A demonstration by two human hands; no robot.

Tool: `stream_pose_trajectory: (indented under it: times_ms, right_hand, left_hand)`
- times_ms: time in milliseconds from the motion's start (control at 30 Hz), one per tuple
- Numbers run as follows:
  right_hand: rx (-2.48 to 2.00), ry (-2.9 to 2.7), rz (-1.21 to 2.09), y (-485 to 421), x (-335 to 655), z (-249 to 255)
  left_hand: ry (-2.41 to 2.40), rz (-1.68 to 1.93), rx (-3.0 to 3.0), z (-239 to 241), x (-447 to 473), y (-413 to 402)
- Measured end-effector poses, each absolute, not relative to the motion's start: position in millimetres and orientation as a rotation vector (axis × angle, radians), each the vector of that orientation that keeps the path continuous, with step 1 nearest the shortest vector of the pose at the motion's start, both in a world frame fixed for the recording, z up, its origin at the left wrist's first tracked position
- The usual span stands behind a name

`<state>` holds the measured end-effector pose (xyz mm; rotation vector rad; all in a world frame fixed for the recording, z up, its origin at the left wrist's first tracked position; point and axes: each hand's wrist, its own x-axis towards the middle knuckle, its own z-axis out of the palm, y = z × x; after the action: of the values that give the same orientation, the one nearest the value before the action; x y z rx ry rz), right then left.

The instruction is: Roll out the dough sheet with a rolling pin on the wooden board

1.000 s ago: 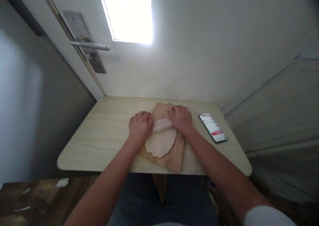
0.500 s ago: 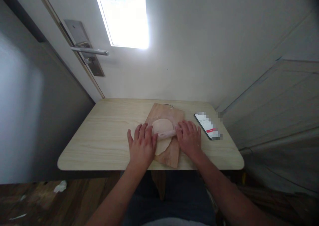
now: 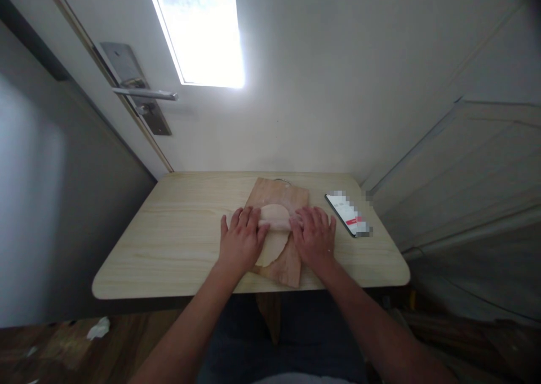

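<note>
A flat round of pale dough (image 3: 273, 243) lies on a wooden board (image 3: 279, 195) on a light wooden table (image 3: 181, 232). A pale rolling pin (image 3: 276, 222) lies across the dough. My left hand (image 3: 240, 242) rests flat on the pin's left end, fingers stretched out. My right hand (image 3: 313, 238) rests flat on its right end, fingers also spread. Both palms cover the ends of the pin, so only its middle shows.
A phone (image 3: 349, 213) with a lit screen lies on the table right of the board. A white door with a metal handle (image 3: 146, 95) and a bright glass pane stands behind the table. A crumpled scrap (image 3: 97, 328) lies on the dark floor at the left.
The pin was pulled from the far part of the board back toward me, then pushed slightly away again. My fingers went from curled over it to stretched flat.
</note>
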<state>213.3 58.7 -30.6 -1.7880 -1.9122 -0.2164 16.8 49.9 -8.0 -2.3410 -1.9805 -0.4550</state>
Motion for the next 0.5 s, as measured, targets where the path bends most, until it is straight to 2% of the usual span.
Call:
stream_pose_trajectory:
  times_ms: [500]
  right_hand:
    - [-1.821,-1.995,-0.223,99,204,-23]
  left_hand:
    - [-2.006,-0.410,-2.355,-7,18,94]
